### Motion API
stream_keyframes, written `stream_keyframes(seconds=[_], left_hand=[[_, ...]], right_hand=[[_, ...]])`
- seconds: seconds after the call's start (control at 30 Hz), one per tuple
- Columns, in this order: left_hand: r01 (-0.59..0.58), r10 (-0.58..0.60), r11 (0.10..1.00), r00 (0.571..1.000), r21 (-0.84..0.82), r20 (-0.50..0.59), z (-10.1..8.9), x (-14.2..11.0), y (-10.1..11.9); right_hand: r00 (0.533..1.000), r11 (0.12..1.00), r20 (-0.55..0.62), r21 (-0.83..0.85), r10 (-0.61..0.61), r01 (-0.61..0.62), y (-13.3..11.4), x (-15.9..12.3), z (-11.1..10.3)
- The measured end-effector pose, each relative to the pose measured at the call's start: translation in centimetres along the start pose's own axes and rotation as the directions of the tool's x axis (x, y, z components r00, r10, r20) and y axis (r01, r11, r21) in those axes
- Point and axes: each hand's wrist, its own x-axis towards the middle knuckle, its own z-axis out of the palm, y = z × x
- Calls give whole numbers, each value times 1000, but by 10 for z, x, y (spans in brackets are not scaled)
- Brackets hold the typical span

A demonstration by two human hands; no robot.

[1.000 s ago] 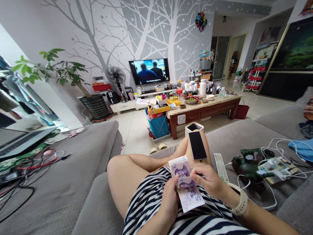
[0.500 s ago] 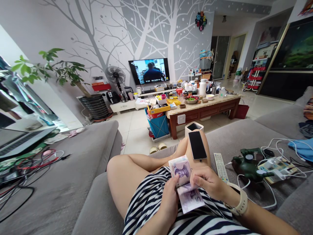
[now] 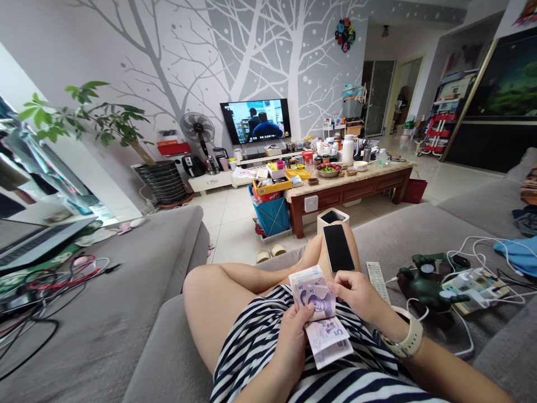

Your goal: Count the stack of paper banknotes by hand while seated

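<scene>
A folded stack of purple five-yuan banknotes (image 3: 321, 302) lies over my lap, its lower ends hanging towards me. My left hand (image 3: 291, 338) grips the stack from the left, thumb pressed on the upper notes. At the stack's upper right edge, my right hand (image 3: 354, 294) pinches the side of one banknote, which sits askew over the others. Two note ends fan out at the bottom. Above them a smartphone (image 3: 338, 248) with a dark screen rests on my thigh. A pale watch strap (image 3: 409, 336) is around my right wrist.
Right of my leg, a remote control (image 3: 377, 281), a dark green figure (image 3: 428, 282) and a power strip (image 3: 478, 291) with white cables lie on the grey sofa (image 3: 390, 232). At left are tangled cables (image 3: 54, 296) and a laptop (image 3: 42, 240). A crowded coffee table (image 3: 348, 190) stands ahead.
Another banknote has been drawn down over the stack, so two ends now fan out below. My right hand has moved slightly up and right; the left thumb has shifted slightly.
</scene>
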Motion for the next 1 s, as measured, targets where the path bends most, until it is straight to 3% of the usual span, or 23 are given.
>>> stream_keyframes(seconds=[0.43, 1.0], left_hand=[[-11, 11, 1000, 1000, 1, -8, -1, 5, 0], [-44, 45, 998, 999, 33, -12, -5, 12, -2]], right_hand=[[1000, 1000, 2, -1, -27, 27, -3, -1, 0], [990, 994, 109, 71, -91, 84, -17, -11, -4]])
